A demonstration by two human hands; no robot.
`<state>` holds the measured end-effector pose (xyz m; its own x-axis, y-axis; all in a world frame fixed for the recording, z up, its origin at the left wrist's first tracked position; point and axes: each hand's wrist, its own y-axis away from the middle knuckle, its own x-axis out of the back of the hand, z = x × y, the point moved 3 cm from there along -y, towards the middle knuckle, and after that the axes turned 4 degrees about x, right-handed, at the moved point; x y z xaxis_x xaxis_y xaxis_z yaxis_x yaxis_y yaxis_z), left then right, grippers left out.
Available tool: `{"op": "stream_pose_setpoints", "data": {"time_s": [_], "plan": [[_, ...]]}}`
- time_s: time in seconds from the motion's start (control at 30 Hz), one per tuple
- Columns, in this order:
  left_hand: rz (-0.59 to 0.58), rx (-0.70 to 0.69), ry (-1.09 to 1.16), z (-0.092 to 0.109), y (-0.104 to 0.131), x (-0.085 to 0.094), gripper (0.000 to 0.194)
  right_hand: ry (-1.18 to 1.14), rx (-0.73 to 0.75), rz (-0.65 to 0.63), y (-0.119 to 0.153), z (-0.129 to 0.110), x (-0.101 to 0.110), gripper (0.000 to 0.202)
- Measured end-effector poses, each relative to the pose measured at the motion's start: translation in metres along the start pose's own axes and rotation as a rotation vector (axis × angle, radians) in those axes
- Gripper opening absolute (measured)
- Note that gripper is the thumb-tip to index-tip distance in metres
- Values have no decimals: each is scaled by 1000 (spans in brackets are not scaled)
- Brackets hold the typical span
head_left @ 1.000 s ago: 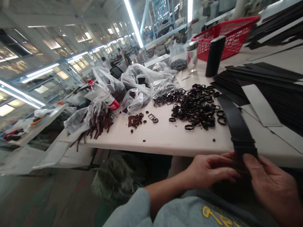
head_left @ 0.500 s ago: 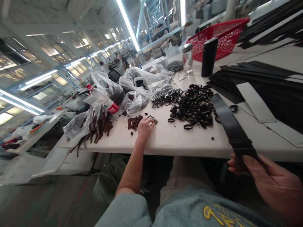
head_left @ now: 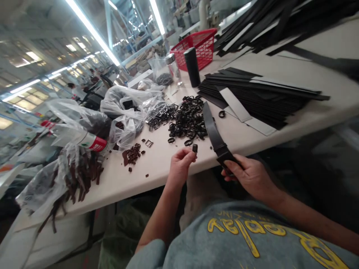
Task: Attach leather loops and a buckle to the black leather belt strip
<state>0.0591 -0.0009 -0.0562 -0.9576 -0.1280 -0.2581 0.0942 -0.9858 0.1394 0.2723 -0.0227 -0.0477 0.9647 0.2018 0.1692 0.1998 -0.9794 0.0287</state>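
Observation:
My left hand (head_left: 180,166) pinches a small dark loop (head_left: 195,148) between thumb and fingers, just above the table's front edge. My right hand (head_left: 248,175) grips the near end of a black belt strap (head_left: 211,129), which runs away from me across the white table (head_left: 157,164) towards a heap of black rings (head_left: 187,119). A small pile of brown pieces (head_left: 133,154) and a metal buckle (head_left: 149,143) lie to the left of my left hand.
Plastic bags (head_left: 126,116) of parts, a bag of brown strips (head_left: 70,175) and a red-labelled bottle (head_left: 84,139) crowd the left side. Black straps (head_left: 263,95) are stacked on the right. A black cylinder (head_left: 192,67), a jar (head_left: 171,67) and a red basket (head_left: 200,46) stand at the back.
My left hand left the belt, reached out to the small pieces by the buckle, and came back holding a small loop. The camera swung right; my right hand kept hold of the belt.

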Motion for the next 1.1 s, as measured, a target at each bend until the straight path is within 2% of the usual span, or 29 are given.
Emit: {"op": "stream_pose_setpoints", "data": {"time_s": [0.1,0.17,0.23,0.33,0.43,0.53,0.67,0.9,1.1], "plan": [[-74,136,171,-17,17,-40,38,68,51,-10,1,-6,2,46],[-112,165,207,-23,22,-54,39,114,76,-9,2,-9,4,41],[-151,164,222,-25,23,-61,37,147,85,1,3,-10,7,40],[-194,146,226,-24,23,-62,32,179,71,2,4,-7,8,39],[-178,131,199,-21,23,-59,26,233,109,-10,5,-5,7,36],[-172,135,140,-20,22,-56,38,358,181,-17,4,-4,8,33],[-182,149,87,-21,21,-56,38,486,218,-38,2,-3,11,27],[-205,105,61,-20,22,-62,30,276,131,-127,2,-2,13,30],[-243,92,-88,-22,18,-59,27,598,242,-96,2,-1,16,21]]}}
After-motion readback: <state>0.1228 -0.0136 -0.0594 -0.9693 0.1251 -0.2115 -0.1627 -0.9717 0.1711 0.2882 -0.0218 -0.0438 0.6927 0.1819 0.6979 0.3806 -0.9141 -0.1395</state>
